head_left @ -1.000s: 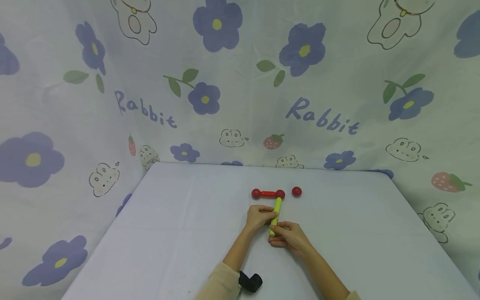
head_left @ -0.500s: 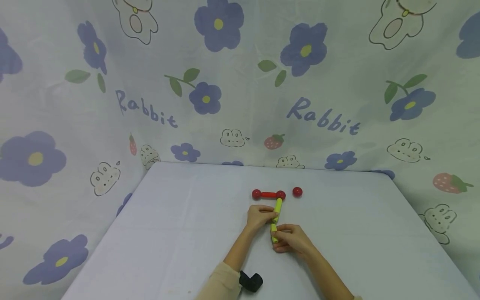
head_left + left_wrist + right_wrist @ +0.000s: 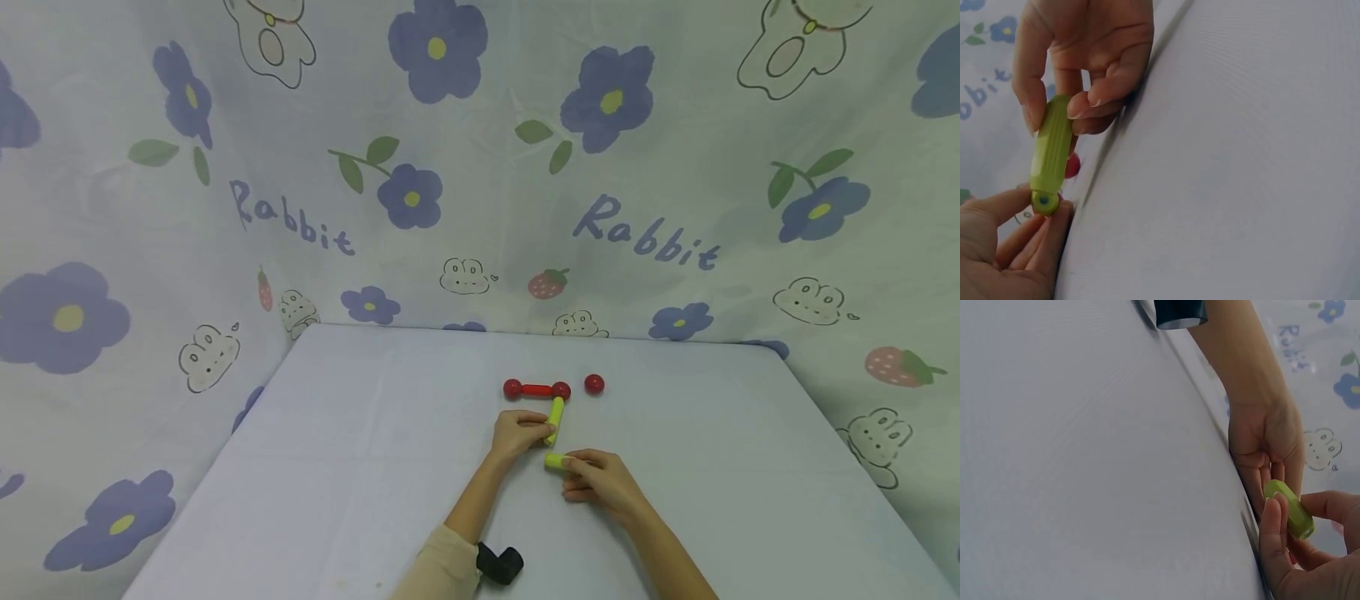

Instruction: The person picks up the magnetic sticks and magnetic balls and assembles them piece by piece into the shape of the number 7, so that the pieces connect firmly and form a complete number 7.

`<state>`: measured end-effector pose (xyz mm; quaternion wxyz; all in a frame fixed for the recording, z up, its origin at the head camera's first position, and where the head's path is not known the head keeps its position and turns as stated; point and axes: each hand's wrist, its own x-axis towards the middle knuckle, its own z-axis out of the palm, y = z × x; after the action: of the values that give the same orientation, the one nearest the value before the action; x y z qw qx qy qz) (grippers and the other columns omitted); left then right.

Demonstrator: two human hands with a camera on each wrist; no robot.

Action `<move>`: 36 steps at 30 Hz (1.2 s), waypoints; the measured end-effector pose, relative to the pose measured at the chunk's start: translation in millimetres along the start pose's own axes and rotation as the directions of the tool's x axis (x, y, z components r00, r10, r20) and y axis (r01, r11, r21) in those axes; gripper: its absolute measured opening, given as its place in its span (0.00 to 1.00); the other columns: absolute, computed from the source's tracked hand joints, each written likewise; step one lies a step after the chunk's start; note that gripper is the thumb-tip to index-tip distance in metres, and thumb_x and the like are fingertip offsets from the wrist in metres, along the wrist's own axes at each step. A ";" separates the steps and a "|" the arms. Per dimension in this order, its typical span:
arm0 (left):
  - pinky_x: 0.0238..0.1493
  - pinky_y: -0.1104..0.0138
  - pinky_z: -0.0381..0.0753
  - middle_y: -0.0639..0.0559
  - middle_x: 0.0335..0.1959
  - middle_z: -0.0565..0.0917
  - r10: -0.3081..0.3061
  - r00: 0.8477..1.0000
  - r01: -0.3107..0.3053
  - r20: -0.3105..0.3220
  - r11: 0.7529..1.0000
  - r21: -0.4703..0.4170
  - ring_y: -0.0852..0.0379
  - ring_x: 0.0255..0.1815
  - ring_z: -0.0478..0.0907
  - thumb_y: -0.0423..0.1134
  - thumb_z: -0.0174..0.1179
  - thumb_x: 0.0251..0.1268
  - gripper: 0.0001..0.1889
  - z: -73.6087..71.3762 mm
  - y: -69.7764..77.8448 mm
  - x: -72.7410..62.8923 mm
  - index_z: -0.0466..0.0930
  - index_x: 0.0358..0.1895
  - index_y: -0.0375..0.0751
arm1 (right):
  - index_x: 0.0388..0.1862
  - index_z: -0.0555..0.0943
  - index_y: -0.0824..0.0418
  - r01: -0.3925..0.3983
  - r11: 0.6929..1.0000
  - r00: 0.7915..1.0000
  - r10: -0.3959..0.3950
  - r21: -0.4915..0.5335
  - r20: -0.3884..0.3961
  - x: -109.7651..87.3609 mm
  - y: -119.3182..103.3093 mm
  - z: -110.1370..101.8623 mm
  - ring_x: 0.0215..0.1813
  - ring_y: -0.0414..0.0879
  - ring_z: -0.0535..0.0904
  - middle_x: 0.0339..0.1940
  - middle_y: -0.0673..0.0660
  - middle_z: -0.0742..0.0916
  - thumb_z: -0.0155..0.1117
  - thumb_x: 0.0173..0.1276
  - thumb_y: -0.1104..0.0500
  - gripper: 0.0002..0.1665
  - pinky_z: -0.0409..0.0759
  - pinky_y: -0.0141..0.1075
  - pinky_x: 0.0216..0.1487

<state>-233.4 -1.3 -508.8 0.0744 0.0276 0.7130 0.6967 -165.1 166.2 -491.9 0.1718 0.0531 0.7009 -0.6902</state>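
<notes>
In the head view, my left hand [image 3: 517, 435] pinches a yellow-green magnetic stick [image 3: 556, 411]. Its far end meets a red ball [image 3: 560, 391], which joins a short red stick [image 3: 536, 390] and another red ball [image 3: 512, 389] in a row. Just nearer to me, my right hand [image 3: 606, 485] holds a second yellow-green stick [image 3: 556, 461] sideways between thumb and fingers. The left wrist view has this ribbed second stick [image 3: 1052, 147] in front of the first one's round end [image 3: 1044, 201]. In the right wrist view, the second stick [image 3: 1291, 510] partly covers the left hand's fingers.
A loose red ball [image 3: 594, 384] lies right of the joined pieces. The black wrist camera [image 3: 500, 564] sits on my left wrist. White cloth covers the table [image 3: 360, 467], and a flower-and-rabbit print curtain [image 3: 480, 233] stands behind it.
The right hand's stick, earlier lined up end to end with the left one, has come away and turned sideways. My right hand has moved slightly right; the left stays put.
</notes>
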 end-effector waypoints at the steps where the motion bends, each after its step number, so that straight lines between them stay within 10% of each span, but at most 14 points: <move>1: 0.34 0.65 0.84 0.37 0.33 0.86 0.002 1.000 -0.002 0.000 1.000 -0.001 0.57 0.30 0.84 0.31 0.68 0.51 0.14 0.0 0.1 -0.2 0.83 0.40 0.24 | 0.55 0.70 0.79 0.001 1.000 1.000 -0.001 0.001 0.005 0.3 0.4 -1.3 0.29 0.43 0.82 0.27 0.57 0.83 0.60 0.66 0.56 0.29 0.84 0.35 0.35; 8: 0.38 0.59 0.84 0.31 0.35 0.84 0.028 0.999 -0.028 0.021 0.999 0.032 0.49 0.33 0.84 0.28 0.64 0.53 0.15 -1.4 33.8 -21.0 0.79 0.42 0.18 | 0.53 0.71 0.81 0.044 0.998 0.999 -0.044 -0.035 -0.008 -0.8 0.2 -6.7 0.29 0.44 0.82 0.29 0.58 0.82 0.61 0.66 0.58 0.27 0.83 0.34 0.34; 20: 0.37 0.60 0.84 0.34 0.34 0.85 0.051 0.999 -0.051 0.000 0.999 0.011 0.52 0.33 0.84 0.27 0.65 0.53 0.14 0.6 28.1 -23.5 0.80 0.41 0.19 | 0.50 0.76 0.75 0.104 0.975 0.980 -0.133 -0.195 -0.147 1.9 5.6 -16.1 0.28 0.44 0.79 0.30 0.58 0.84 0.65 0.62 0.60 0.23 0.80 0.32 0.27; 23: 0.39 0.58 0.84 0.34 0.35 0.85 0.045 0.999 -0.045 0.006 0.999 0.016 0.51 0.33 0.84 0.27 0.65 0.54 0.14 0.1 30.6 -24.3 0.80 0.42 0.19 | 0.44 0.80 0.70 0.151 0.910 0.954 -0.236 -0.386 -0.184 3.4 6.5 -16.5 0.28 0.42 0.77 0.30 0.55 0.84 0.68 0.59 0.61 0.17 0.77 0.30 0.27; 28: 0.41 0.57 0.83 0.33 0.37 0.84 0.035 0.999 -0.035 0.016 0.999 0.041 0.49 0.36 0.84 0.29 0.64 0.55 0.15 -0.3 33.0 -25.0 0.79 0.43 0.19 | 0.36 0.83 0.65 0.215 0.702 0.899 -0.414 -0.679 -0.143 3.0 7.4 -15.1 0.34 0.43 0.77 0.32 0.54 0.85 0.70 0.56 0.64 0.09 0.77 0.34 0.37; 36: 0.38 0.59 0.84 0.34 0.35 0.85 0.040 0.999 -0.040 0.006 0.998 0.039 0.49 0.35 0.85 0.29 0.65 0.54 0.14 0.4 13.0 -13.3 0.80 0.43 0.21 | 0.39 0.83 0.68 0.257 0.642 0.889 -0.450 -0.722 -0.083 2.7 7.0 -13.7 0.41 0.49 0.81 0.37 0.57 0.86 0.69 0.55 0.65 0.12 0.80 0.42 0.43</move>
<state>-221.0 -2.4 -495.0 0.0617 0.0448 0.7257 0.6837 -167.8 179.5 -499.5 -0.0521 -0.0660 0.9197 -0.3836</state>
